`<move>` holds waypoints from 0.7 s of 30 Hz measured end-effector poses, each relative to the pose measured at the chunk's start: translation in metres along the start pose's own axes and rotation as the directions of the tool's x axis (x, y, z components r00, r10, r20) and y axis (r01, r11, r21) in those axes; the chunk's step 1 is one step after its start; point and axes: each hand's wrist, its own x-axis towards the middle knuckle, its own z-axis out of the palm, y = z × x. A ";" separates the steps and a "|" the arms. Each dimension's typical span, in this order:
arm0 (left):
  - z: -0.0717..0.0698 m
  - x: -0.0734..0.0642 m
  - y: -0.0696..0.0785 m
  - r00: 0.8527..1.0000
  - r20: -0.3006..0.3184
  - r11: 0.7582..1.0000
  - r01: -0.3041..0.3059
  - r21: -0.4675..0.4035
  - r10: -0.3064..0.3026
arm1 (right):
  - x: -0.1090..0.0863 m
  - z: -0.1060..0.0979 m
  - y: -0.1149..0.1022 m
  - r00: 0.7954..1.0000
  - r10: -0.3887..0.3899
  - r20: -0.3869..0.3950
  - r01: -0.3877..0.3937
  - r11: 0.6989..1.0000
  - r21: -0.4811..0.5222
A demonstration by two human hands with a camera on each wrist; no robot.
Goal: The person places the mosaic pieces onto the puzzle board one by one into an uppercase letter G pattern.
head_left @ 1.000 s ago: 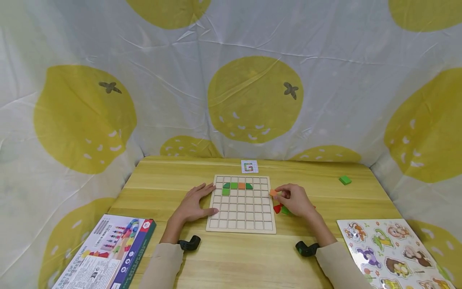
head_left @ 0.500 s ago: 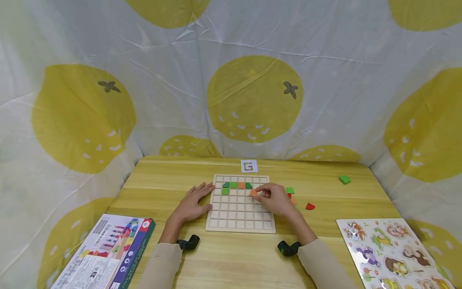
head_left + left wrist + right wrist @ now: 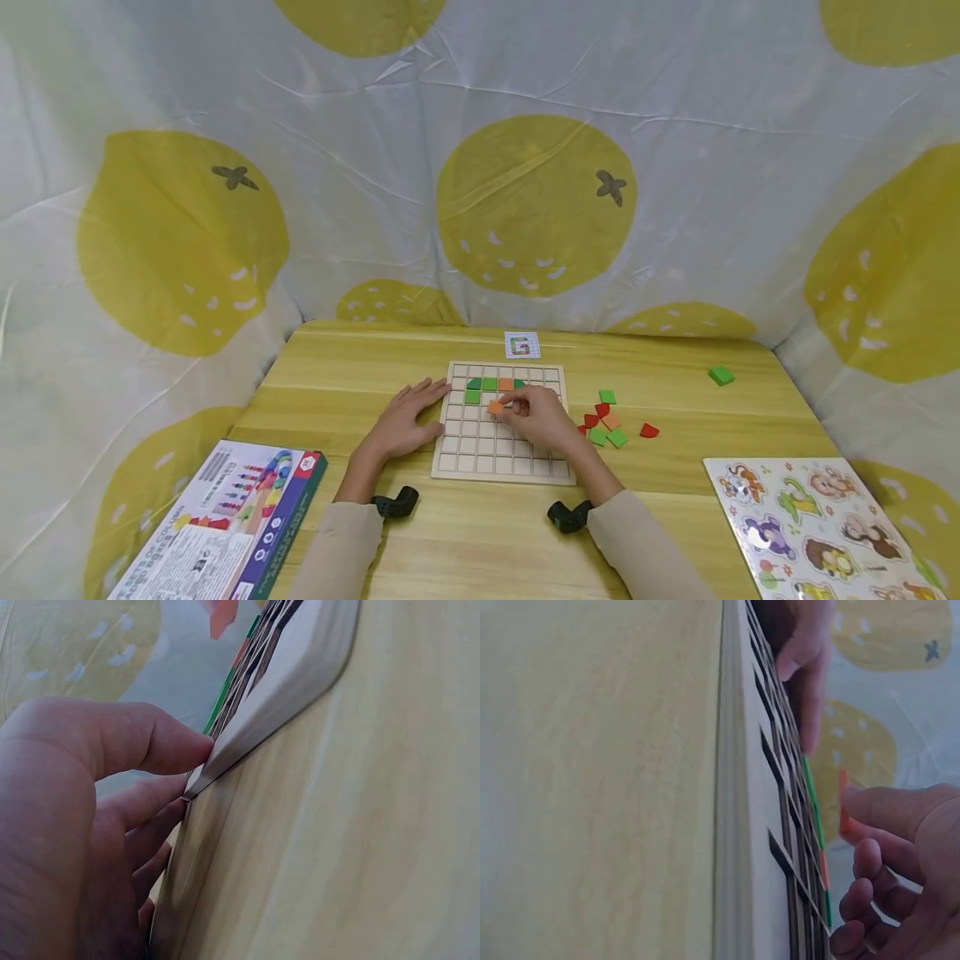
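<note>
Orange tile [image 3: 495,407] moved leftward; right hand [image 3: 540,418] partly hides dark green piece [image 3: 519,383].

In the head view the right hand [image 3: 542,418] partly hides the orange tile [image 3: 495,407], a green tile [image 3: 519,383] and the board [image 3: 466,462], the bottom edge crops the box [image 3: 236,496] and sheet [image 3: 819,518], and the label [image 3: 201,560] is too small to read.

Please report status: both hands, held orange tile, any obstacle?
Right hand pinches orange tile above grid board. Left hand touches board's left edge. Nothing visible between tile and board.
</note>
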 end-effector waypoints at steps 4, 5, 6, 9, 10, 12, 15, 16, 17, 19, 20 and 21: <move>0.000 -0.001 -0.001 1.000 -0.007 1.000 0.002 -0.004 -0.002 | 0.003 0.008 -0.004 1.000 -0.014 0.024 0.014 1.000 -0.014; 0.000 -0.001 -0.001 1.000 -0.009 1.000 0.002 -0.008 -0.002 | 0.004 0.010 -0.006 0.999 -0.018 0.030 0.018 1.000 -0.018; 0.000 -0.001 -0.001 1.000 -0.009 1.000 0.004 -0.007 -0.004 | 0.005 0.011 -0.007 0.999 -0.020 0.036 0.020 1.000 -0.018; 0.000 -0.001 0.000 1.000 -0.002 1.000 0.015 -0.005 -0.015 | 0.008 0.017 -0.012 0.998 -0.041 0.049 0.043 0.998 -0.047; -0.001 -0.001 0.001 1.000 -0.001 1.000 0.014 -0.004 -0.014 | 0.009 0.018 -0.013 0.997 -0.047 0.053 0.050 0.997 -0.059; -0.001 -0.001 0.002 1.000 0.002 1.000 0.009 -0.003 -0.009 | 0.012 0.021 -0.015 0.997 -0.058 0.054 0.063 0.994 -0.084; -0.002 -0.001 0.004 1.000 0.002 1.000 -0.001 -0.002 0.001 | 0.014 0.024 -0.017 0.996 -0.067 0.059 0.074 0.989 -0.127; -0.002 -0.001 0.004 1.000 -0.001 1.000 -0.005 -0.002 0.005 | 0.014 0.025 -0.018 0.996 -0.069 0.061 0.076 0.988 -0.134; -0.002 -0.001 0.004 1.000 -0.002 1.000 -0.005 -0.003 0.005 | 0.014 0.025 -0.019 0.996 -0.070 0.063 0.078 0.987 -0.140; -0.002 -0.001 0.004 1.000 -0.002 1.000 -0.004 -0.001 0.004 | 0.015 0.027 -0.020 0.995 -0.067 0.068 0.076 0.986 -0.148; -0.002 0.000 0.004 1.000 -0.004 1.000 -0.006 -0.002 0.006 | 0.016 0.027 -0.021 0.996 -0.062 0.070 0.072 0.986 -0.151; -0.002 0.000 0.004 1.000 -0.006 1.000 -0.009 -0.002 0.009 | 0.016 0.027 -0.021 0.996 -0.059 0.070 0.070 0.986 -0.154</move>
